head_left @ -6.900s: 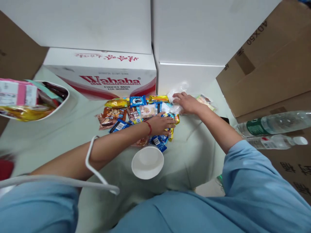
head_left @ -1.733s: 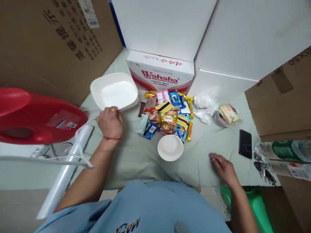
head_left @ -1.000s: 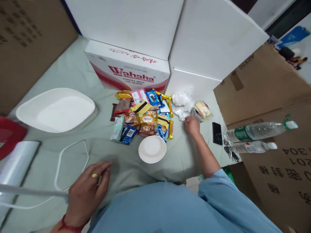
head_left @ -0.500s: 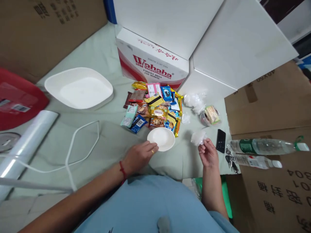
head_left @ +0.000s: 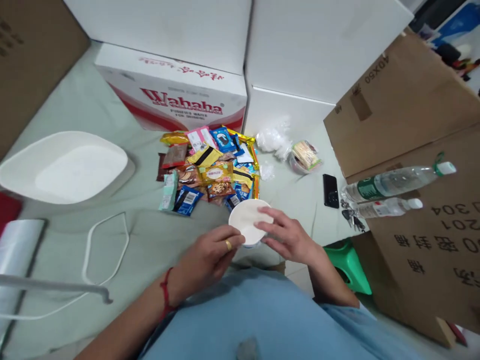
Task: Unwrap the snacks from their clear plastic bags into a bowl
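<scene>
A small white bowl (head_left: 248, 221) is held just above the green cloth (head_left: 150, 240), close to my body. My left hand (head_left: 208, 256), with a gold ring, grips its near-left rim, fingers curled. My right hand (head_left: 288, 238) holds the right side, with fingers laid across the rim. I cannot see any plastic wrap in the right hand. Just beyond the bowl lies a pile of snack packets (head_left: 208, 167).
A Wahaha box (head_left: 170, 97) and white boxes stand behind. A large white dish (head_left: 63, 167) is at left, near a film roll (head_left: 15, 245) and a wire frame (head_left: 107, 250). To the right: crumpled plastic (head_left: 273, 139), snack cup (head_left: 304, 156), phone (head_left: 330, 190), two bottles (head_left: 393, 182), green stool (head_left: 347, 261).
My right hand has come in from the right, where it held crumpled plastic, onto the bowl's rim. My left hand now grips the bowl, which is lifted nearer to me.
</scene>
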Available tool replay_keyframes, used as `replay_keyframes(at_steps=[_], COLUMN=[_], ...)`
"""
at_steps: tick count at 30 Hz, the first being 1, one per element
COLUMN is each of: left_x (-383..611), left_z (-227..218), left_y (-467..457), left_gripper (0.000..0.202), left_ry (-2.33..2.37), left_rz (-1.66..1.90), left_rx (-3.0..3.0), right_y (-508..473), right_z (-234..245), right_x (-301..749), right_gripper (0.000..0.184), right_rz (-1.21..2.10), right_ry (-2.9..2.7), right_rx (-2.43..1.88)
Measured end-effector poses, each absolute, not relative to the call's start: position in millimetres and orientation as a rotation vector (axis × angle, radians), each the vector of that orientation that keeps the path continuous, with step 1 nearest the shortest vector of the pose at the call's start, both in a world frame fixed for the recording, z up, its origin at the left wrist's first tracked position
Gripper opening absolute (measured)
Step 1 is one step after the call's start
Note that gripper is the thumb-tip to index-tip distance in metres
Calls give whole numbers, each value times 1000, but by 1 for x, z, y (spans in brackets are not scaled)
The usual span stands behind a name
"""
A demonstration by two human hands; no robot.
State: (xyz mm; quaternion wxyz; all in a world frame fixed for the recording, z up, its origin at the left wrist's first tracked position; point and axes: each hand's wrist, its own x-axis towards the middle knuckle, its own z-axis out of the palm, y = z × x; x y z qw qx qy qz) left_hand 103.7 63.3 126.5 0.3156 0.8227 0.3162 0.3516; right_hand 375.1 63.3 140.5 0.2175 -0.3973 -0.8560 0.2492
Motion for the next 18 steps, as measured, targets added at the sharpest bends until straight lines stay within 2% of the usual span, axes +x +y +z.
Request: replay_keyframes(at_steps=[2,5,9,14,18], left_x=[116,120,106,95,96], left_z=[126,120,92,63,65], left_y=[65,68,69,63,57], left_gripper=[36,42,21,22,26], left_ry=[815,928,1071,1191,1343], left_rz=[974,1015,945,883,919], left_rx=[2173,2118,2005,1920,1895], right_y=[63,50,52,176,298], right_z=[148,167,193,201,208], right_x=[385,427,509,593,620], right_gripper=[32,26,23,22,34], right_rz=[713,685,215,-219,-420], right_ry=[-2435,-2303,-1881,-1759,-1773], right_rx=[-1069,-1322,-1908,-2220,-2115])
